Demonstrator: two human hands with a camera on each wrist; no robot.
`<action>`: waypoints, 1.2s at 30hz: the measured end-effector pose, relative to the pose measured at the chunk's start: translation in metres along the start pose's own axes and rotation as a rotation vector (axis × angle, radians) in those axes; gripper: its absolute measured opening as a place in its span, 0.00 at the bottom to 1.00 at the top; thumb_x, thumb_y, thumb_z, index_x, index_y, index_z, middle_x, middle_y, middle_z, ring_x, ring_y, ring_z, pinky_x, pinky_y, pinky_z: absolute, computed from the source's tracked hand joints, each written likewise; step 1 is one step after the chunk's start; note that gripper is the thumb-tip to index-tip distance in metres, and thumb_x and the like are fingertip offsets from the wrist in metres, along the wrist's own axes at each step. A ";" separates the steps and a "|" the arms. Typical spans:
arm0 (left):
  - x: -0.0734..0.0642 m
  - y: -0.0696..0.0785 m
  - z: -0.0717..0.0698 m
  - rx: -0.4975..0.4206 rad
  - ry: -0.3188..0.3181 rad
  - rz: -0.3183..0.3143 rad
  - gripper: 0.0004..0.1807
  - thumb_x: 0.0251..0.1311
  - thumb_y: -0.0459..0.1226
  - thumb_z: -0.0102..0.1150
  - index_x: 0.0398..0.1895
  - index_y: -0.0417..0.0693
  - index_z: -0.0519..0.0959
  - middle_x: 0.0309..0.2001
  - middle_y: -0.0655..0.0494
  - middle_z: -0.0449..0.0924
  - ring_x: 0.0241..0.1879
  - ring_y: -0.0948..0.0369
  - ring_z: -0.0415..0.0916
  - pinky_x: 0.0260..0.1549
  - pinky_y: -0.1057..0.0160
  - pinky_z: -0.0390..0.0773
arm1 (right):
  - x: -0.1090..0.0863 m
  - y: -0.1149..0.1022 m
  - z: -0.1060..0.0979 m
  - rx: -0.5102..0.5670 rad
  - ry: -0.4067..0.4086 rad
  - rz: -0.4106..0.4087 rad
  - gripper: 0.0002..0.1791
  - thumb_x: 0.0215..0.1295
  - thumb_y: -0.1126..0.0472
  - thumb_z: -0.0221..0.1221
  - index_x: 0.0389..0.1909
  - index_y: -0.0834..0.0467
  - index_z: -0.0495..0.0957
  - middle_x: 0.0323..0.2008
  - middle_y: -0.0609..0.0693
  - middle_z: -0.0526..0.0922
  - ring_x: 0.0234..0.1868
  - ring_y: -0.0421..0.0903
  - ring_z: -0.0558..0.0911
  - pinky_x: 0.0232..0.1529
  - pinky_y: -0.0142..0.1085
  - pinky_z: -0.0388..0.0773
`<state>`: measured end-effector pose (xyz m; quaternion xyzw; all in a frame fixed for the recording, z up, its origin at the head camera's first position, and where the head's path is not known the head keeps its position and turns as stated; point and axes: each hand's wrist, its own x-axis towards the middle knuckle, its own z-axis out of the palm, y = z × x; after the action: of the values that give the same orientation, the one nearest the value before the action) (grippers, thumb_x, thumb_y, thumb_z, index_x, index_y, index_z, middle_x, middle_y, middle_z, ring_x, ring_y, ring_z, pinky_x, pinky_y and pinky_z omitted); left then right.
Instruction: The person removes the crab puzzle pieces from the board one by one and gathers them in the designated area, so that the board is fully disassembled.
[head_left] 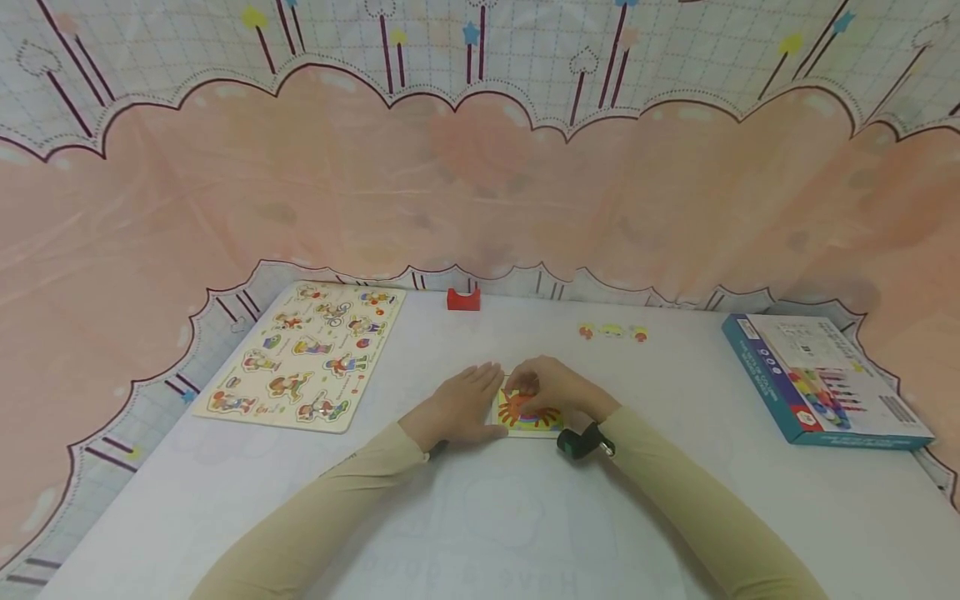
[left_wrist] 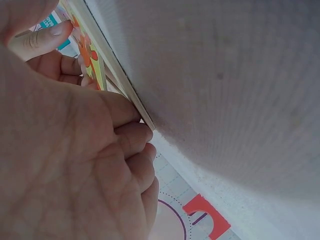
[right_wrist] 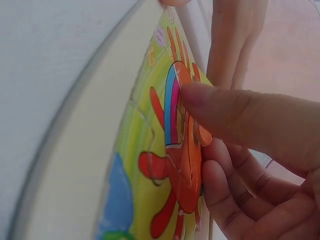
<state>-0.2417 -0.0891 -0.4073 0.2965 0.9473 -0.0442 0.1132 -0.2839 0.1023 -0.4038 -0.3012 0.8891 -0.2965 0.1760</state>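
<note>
A small jigsaw puzzle [head_left: 531, 423] with a red-orange crab on a yellow-green ground lies flat in a pale frame [right_wrist: 75, 150]. At its left side my left hand [head_left: 461, 408] rests with fingers extended, fingertips right at the frame's edge [left_wrist: 131, 95] and thumb by the near corner. Over the crab, my right hand [head_left: 558, 387] pinches an orange puzzle piece [right_wrist: 203, 135] between thumb and fingers. In the right wrist view this piece tilts up from the picture, its far side hidden behind the thumb.
Three small loose pieces [head_left: 611, 331] lie beyond the right hand. A red notched block [head_left: 463, 300] stands at the back. To the left is a pegboard puzzle [head_left: 300, 358] of cartoon figures; to the right, a teal-edged box [head_left: 825, 379]. A patterned cloth [head_left: 480, 192] hangs behind the table.
</note>
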 end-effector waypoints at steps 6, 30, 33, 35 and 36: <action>0.000 0.000 0.000 -0.004 0.004 0.005 0.47 0.60 0.62 0.47 0.73 0.41 0.49 0.75 0.49 0.47 0.75 0.55 0.42 0.74 0.58 0.46 | 0.001 -0.001 0.000 0.007 -0.001 -0.009 0.14 0.50 0.62 0.69 0.39 0.56 0.82 0.38 0.49 0.83 0.38 0.42 0.78 0.44 0.33 0.80; -0.001 0.001 0.000 -0.012 0.012 -0.001 0.48 0.60 0.61 0.49 0.73 0.42 0.49 0.75 0.50 0.48 0.75 0.56 0.43 0.74 0.58 0.47 | 0.003 0.000 0.002 0.005 0.009 0.013 0.11 0.50 0.62 0.70 0.36 0.55 0.83 0.34 0.48 0.83 0.35 0.42 0.78 0.41 0.32 0.81; -0.001 0.001 0.000 -0.003 0.015 -0.001 0.48 0.59 0.62 0.48 0.73 0.42 0.50 0.75 0.50 0.48 0.75 0.56 0.44 0.74 0.58 0.47 | 0.003 -0.001 0.002 0.011 0.013 0.028 0.11 0.50 0.62 0.70 0.36 0.54 0.83 0.33 0.47 0.83 0.35 0.42 0.78 0.42 0.32 0.81; -0.001 0.001 0.001 0.000 0.016 -0.001 0.48 0.59 0.62 0.48 0.73 0.42 0.50 0.75 0.50 0.48 0.75 0.56 0.44 0.74 0.58 0.47 | 0.004 -0.001 0.001 0.013 0.015 0.032 0.11 0.50 0.62 0.70 0.36 0.54 0.83 0.33 0.47 0.83 0.35 0.42 0.78 0.41 0.32 0.81; -0.001 0.001 0.001 0.000 0.017 -0.001 0.48 0.59 0.62 0.48 0.73 0.42 0.50 0.75 0.50 0.48 0.75 0.56 0.44 0.74 0.58 0.47 | 0.004 -0.002 0.001 0.015 0.016 0.032 0.11 0.50 0.62 0.70 0.35 0.54 0.83 0.33 0.47 0.83 0.34 0.42 0.77 0.41 0.32 0.81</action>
<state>-0.2406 -0.0889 -0.4078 0.2963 0.9484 -0.0416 0.1050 -0.2853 0.0985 -0.4042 -0.2832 0.8930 -0.3024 0.1760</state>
